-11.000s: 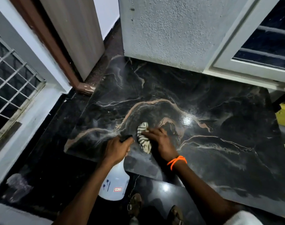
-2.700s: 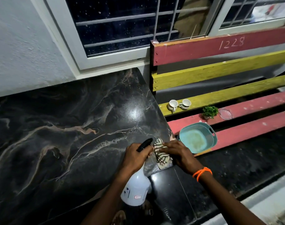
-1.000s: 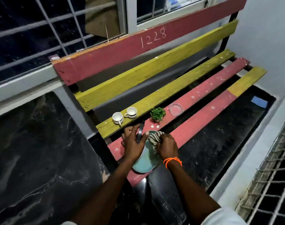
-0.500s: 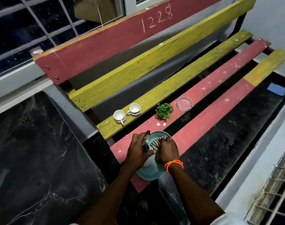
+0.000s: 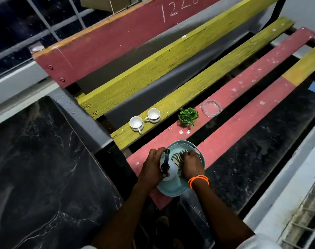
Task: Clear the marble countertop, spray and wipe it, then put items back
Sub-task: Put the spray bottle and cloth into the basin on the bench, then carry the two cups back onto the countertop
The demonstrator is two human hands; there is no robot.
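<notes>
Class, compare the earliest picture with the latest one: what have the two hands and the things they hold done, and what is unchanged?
Both hands left the marble countertop for the bench. The left hand brought the spray bottle over the teal tray; the right hand brought the striped cloth down into it. Neither was let go. Since coming into view, the two cups, small plant and glass dish kept their places.

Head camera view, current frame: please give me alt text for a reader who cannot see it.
Over a teal basin on a red-and-yellow slatted bench, the left hand grips a white spray bottle while the right hand holds a striped cloth in it. Two white cups, a small green plant and a glass ashtray sit on the slats beyond.
</notes>
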